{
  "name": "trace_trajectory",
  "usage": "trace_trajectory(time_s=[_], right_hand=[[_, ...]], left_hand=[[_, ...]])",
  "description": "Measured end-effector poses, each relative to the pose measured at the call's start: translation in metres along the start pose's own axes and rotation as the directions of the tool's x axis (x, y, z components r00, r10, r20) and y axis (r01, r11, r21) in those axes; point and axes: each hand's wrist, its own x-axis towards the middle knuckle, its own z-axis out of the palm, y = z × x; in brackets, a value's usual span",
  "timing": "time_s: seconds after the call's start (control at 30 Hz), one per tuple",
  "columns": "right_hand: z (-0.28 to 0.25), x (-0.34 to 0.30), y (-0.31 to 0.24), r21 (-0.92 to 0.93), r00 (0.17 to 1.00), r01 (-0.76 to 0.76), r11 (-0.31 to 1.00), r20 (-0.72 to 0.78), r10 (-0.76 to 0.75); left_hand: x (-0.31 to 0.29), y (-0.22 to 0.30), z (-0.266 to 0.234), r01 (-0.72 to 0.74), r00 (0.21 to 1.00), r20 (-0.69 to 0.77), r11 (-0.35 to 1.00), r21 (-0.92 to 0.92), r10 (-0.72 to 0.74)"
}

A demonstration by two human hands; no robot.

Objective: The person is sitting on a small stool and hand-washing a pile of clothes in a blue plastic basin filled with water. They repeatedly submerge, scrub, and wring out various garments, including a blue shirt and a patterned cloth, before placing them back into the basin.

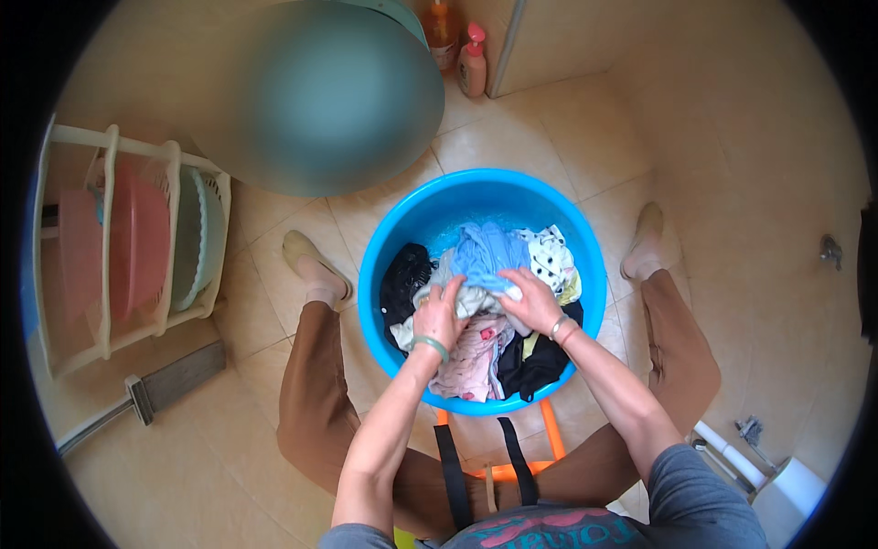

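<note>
A round blue basin [369, 316] between my feet holds a heap of wet clothes and some water. My left hand [441, 317] curls its fingers into a grey-white garment [476, 300] at the heap's middle. To its right, my right hand [533, 304] grips the lower edge of a light blue cloth [494, 252]. Something small and white shows by its fingers; whether it is soap or cloth I cannot tell. Around them lie a black garment [402, 274], a white polka-dot cloth [549, 256], a pink patterned garment [466, 361] and a black piece [535, 366] with yellow.
A cream rack [110, 247] with pink and green basins stands at the left, above a grey long-handled tool [183, 377]. A large teal rounded object [338, 101], blurred, is at the far side. Two pump bottles [472, 64] stand beside it. A wall tap [830, 252] juts out at right.
</note>
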Motion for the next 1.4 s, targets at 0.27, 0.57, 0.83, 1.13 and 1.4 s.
trace_trajectory(time_s=[0.27, 0.57, 0.83, 1.13, 1.4], right_hand=[[-0.037, -0.233, -0.094, -0.091, 0.976, -0.003, 0.996, 0.215, 0.022], [0.042, -0.216, -0.064, -0.375, 0.895, 0.080, 0.924, 0.436, 0.099], [0.125, -0.077, 0.048, -0.449, 0.800, 0.109, 0.887, 0.569, 0.190], [0.158, 0.020, 0.143, -0.537, 0.806, 0.269, 0.800, 0.580, 0.118], [0.074, 0.027, 0.044, -0.298, 0.478, 0.199, 0.933, 0.861, 0.173]], left_hand=[[-0.218, 0.070, -0.012, -0.176, 0.949, 0.280, 0.981, 0.078, 0.148], [-0.181, 0.003, 0.033, -0.538, 0.692, 0.645, 0.827, 0.163, 0.323], [-0.034, -0.079, 0.126, -0.465, 0.650, 0.717, 0.878, 0.114, 0.252], [0.066, -0.124, 0.181, -0.369, 0.646, 0.730, 0.929, 0.043, 0.223], [0.030, -0.064, 0.093, -0.230, 0.556, 0.817, 0.973, -0.026, 0.153]])
